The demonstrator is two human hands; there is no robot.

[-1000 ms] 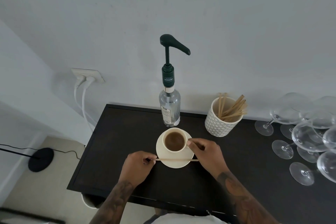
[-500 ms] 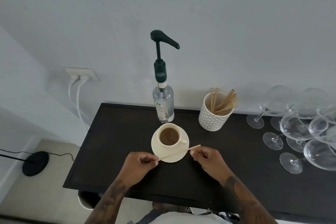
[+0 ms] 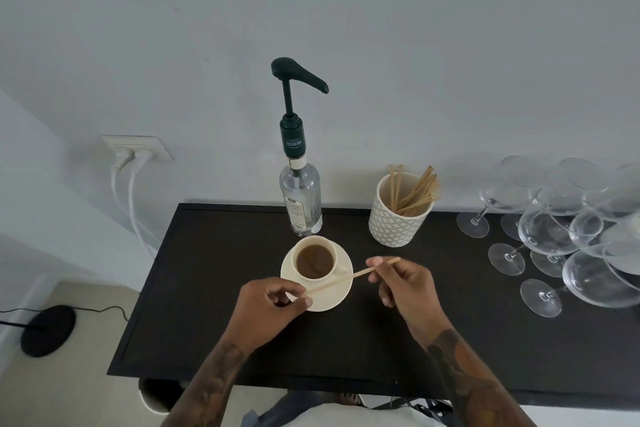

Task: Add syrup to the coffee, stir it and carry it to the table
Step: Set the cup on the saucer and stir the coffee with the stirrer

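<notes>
A cream cup of coffee (image 3: 314,260) stands on a cream saucer (image 3: 329,298) on the dark counter (image 3: 214,288). Just behind it is the clear syrup bottle (image 3: 302,199) with a dark green pump. A thin wooden stir stick (image 3: 348,277) lies slanted above the saucer's near side. My left hand (image 3: 268,308) pinches its lower left end. My right hand (image 3: 403,288) pinches its upper right end, to the right of the cup.
A patterned white pot (image 3: 398,218) holding several wooden sticks stands right of the bottle. Several wine glasses (image 3: 561,229) crowd the counter's right side. White plugs and cables (image 3: 128,163) hang at the wall socket on the left; a black lamp base (image 3: 48,329) sits on the floor.
The stick went from lying level in front of the cup to slanting up to the right. My right hand drew away from the cup's handle, rightward.
</notes>
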